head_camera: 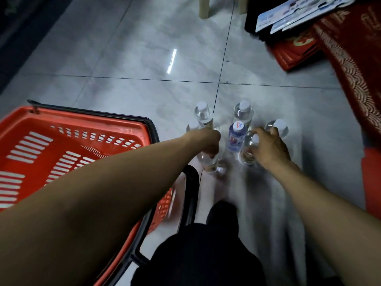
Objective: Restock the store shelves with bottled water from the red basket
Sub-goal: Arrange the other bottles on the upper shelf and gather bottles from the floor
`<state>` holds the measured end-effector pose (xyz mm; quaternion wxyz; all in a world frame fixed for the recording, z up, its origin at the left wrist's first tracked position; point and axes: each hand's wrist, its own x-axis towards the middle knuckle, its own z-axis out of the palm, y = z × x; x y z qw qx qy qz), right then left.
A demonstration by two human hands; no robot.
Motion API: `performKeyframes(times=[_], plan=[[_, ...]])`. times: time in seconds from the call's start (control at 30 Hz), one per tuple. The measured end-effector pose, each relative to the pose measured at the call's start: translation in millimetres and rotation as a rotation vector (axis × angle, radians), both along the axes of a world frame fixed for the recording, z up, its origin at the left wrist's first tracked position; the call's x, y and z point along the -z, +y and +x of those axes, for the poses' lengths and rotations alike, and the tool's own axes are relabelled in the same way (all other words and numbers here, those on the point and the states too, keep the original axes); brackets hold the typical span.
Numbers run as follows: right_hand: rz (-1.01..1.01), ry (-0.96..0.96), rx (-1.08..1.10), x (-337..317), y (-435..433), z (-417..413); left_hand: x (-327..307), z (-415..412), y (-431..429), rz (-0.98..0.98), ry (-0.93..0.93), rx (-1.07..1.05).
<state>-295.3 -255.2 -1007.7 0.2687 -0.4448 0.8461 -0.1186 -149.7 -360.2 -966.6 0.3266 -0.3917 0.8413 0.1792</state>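
Forearms reach down: my left hand (206, 142) grips a clear water bottle (208, 163), and my right hand (270, 148) seems, through the blur, to clasp a second bottle (247, 151). Other white-capped bottles (203, 113) and a blue-labelled bottle (237, 138) stand upright on the tiled floor (144, 58), beside the red basket (82, 118).

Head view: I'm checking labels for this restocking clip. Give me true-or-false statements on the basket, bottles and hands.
1. The red basket lies right of the bottles. False: it lies to their left.
2. The left hand grips a clear bottle. True.
3. The blue-labelled bottle stands between the two hands. True.
4. The right hand lies flat on the floor. False: its fingers curl round a white-capped bottle.
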Motion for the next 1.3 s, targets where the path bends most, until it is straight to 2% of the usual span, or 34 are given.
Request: performKeyframes(times=[0.17,0.33,0.43,0.6,0.7,0.9,1.03,1.13,1.23,1.3], plan=[[0.006,0.039,-0.020,9.8,14.2,0.3,14.8,0.4,2.7,-0.020,-0.037,0.163],[0.023,-0.016,0.208,3.4,33.8,-11.6,19.8,6.3,-1.2,-0.033,-0.040,0.266],[0.040,-0.049,0.214,-3.8,46.3,-17.2,19.6,3.1,5.3,-0.065,0.012,0.374],[0.149,-0.051,0.005,0.3,77.6,-23.0,18.1,-20.0,22.4,0.138,0.099,0.512],[0.060,-0.133,0.072,15.0,104.7,-23.0,24.3,-35.3,39.7,0.205,0.122,0.643],[-0.325,-0.173,0.311,50.4,134.5,-4.5,47.0,-52.8,60.9,0.265,0.285,0.457],[-0.250,-0.310,0.347,71.6,129.1,-11.8,57.0,-38.8,63.6,0.240,0.329,0.331],[-0.328,-0.388,0.423,84.6,119.9,-16.7,56.6,-31.1,66.2,0.209,0.340,0.296],[-0.326,-0.544,0.528,91.2,110.8,-16.3,54.5,-22.4,61.4,0.202,0.307,0.276],[-0.335,-0.567,0.527,94.4,110.8,-13.1,56.1,-18.4,57.3,0.234,0.257,0.281]])
